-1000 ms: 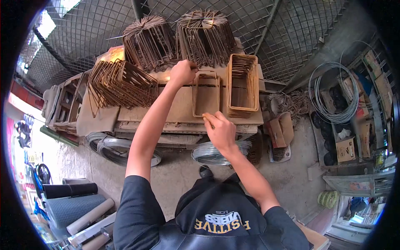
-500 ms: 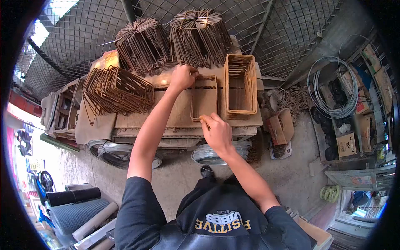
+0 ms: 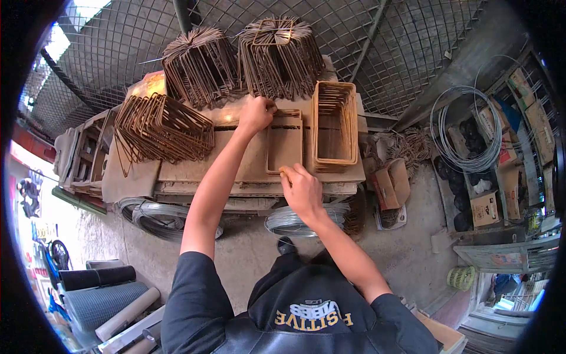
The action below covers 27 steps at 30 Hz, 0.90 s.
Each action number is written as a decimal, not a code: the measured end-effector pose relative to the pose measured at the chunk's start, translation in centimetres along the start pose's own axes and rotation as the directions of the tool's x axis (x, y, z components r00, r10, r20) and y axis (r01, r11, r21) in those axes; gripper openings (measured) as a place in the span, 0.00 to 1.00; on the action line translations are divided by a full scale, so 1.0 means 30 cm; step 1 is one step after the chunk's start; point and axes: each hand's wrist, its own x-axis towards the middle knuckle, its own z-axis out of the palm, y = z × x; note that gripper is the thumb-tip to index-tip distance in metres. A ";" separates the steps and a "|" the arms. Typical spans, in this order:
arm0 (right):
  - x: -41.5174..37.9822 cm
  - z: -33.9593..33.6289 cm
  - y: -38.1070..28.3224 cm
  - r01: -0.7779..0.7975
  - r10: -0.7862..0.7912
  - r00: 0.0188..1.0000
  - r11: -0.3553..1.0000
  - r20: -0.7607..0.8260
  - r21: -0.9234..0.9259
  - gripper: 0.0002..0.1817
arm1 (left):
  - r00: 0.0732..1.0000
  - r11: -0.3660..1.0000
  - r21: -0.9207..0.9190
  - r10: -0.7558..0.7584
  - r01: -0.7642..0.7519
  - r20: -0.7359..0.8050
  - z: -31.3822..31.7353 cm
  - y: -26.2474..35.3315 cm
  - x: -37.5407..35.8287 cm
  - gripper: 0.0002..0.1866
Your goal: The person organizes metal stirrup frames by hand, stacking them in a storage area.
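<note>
Between my two hands a small set of rectangular rebar stirrups (image 3: 302,144) lies flat on the worktable. My left hand (image 3: 257,114) is closed at their far left corner. At the near left corner my right hand (image 3: 302,189) pinches the near side with thumb and fingers. Just to the right stands a taller, neat stack of rusty stirrups (image 3: 356,127). A leaning, fanned pile of stirrups (image 3: 159,127) rests on the left of the table.
Two big bundles of stirrups (image 3: 197,65) (image 3: 280,59) stand at the back against the wire mesh (image 3: 330,29). Coils of wire (image 3: 150,215) (image 3: 295,219) sit below the table edge (image 3: 247,187). Cartons (image 3: 392,183) and a hanging wire coil (image 3: 466,127) are at right; mesh rolls (image 3: 106,304) lie at lower left.
The whole view has shifted slightly, moving the table a little left in it. Both hands keep nearly the same places at the small set of stirrups.
</note>
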 end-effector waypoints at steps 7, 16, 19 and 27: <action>-0.030 -0.035 -0.011 0.011 -0.011 1.000 0.999 0.000 0.032 0.12 | 0.989 0.999 0.044 0.005 0.002 -0.150 0.012 0.026 -0.044 0.14; -0.264 -0.203 0.190 0.034 -0.038 0.999 0.978 0.015 0.204 0.13 | 0.836 0.961 -0.236 -0.008 -0.146 -0.549 -0.062 0.223 -0.459 0.14; -0.350 -0.297 0.329 -0.067 0.056 0.997 0.959 0.047 0.274 0.12 | 0.756 0.938 -0.307 -0.082 -0.163 -0.649 0.011 0.312 -0.624 0.14; -0.579 -0.607 0.870 -0.330 0.344 0.939 0.893 0.009 0.306 0.11 | 0.638 0.920 -0.387 -0.262 -0.061 -0.724 0.545 0.567 -0.966 0.14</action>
